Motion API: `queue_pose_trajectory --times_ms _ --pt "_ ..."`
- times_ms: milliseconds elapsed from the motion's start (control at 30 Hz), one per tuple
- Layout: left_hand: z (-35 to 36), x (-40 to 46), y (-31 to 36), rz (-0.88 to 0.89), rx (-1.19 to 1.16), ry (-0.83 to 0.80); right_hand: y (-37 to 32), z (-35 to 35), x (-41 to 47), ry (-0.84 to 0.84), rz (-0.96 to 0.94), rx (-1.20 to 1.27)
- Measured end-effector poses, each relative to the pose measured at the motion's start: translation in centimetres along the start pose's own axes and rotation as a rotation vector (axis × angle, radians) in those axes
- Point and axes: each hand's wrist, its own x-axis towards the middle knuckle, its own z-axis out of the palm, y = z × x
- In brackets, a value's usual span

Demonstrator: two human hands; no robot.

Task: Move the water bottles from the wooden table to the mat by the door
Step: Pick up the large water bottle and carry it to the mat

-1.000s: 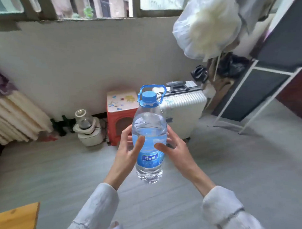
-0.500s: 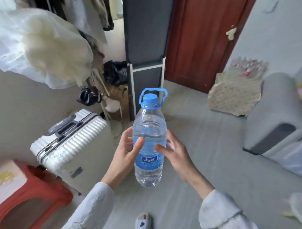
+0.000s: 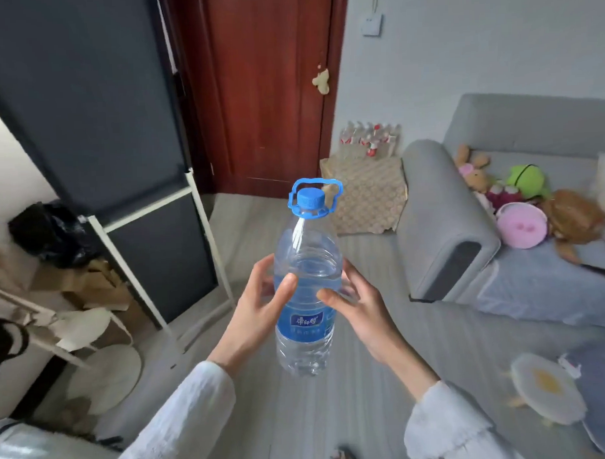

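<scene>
Head view: both hands, left hand (image 3: 259, 309) and right hand (image 3: 362, 308), are gripping the upright bottle (image 3: 306, 291); the mat (image 3: 367, 196) is lying straight ahead, beyond them.

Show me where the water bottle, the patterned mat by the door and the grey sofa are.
water bottle (image 3: 306, 323): head view, on its blue label.
patterned mat (image 3: 368, 192): head view, on its bare middle, ahead of the small bottles.
grey sofa (image 3: 441, 204): head view, on its near armrest.
</scene>
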Motion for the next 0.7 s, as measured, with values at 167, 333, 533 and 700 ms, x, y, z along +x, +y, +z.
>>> queue_pose_trajectory --times_ms 167,333,533,700 --pt "4.6 11.9 -0.9 0.013 0.004 -0.016 0.7 -7.1 9.9 0.02 -0.031 -0.012" --pt "9.3 23.9 -0.8 0.034 0.03 -0.039 0.5 -14.5 20.0 0.057 -0.051 -0.018" --pt "14.4 36.9 -1.1 0.036 0.048 -0.058 1.2 -22.4 31.0 0.101 -0.025 -0.021" --pt "17.9 47.8 -3.1 0.025 0.057 -0.065 3.0 -27.6 40.4 0.128 -0.006 -0.032"
